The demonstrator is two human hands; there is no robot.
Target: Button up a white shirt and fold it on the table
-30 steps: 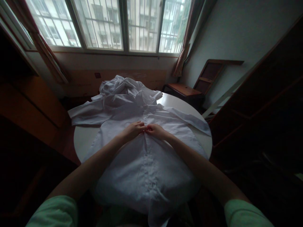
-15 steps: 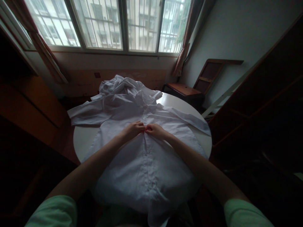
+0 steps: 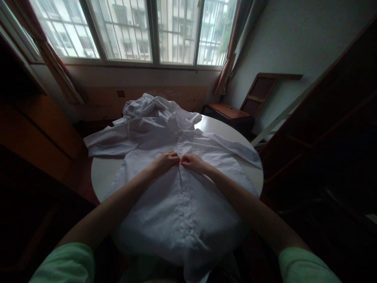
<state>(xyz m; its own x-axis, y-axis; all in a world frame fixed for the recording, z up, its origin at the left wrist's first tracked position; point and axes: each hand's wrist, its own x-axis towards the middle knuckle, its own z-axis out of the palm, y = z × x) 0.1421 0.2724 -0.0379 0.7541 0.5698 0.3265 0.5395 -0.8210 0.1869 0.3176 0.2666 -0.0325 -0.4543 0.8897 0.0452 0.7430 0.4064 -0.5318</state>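
A white long-sleeved shirt (image 3: 153, 196) lies front up over a round white table (image 3: 103, 177), its lower part hanging over the near edge. Midway along its button placket, my left hand (image 3: 167, 159) pinches the cloth with bent fingers. Close against it, my right hand (image 3: 193, 162) grips the placket from the other side, and the fabric is lifted slightly where the fingertips meet. Whatever button is between the fingers is too small and hidden to make out. Both sleeves are spread outward.
More crumpled white cloth (image 3: 147, 106) is heaped at the table's far side. Beyond it stand a wooden chair (image 3: 229, 111) at the right and a barred window (image 3: 129, 31). A wooden cabinet (image 3: 38, 129) is at the left, dark furniture (image 3: 318, 118) at the right.
Both hands stay at the same spot on the placket; the fingertips have shifted only very slightly. The shirt lies as before.
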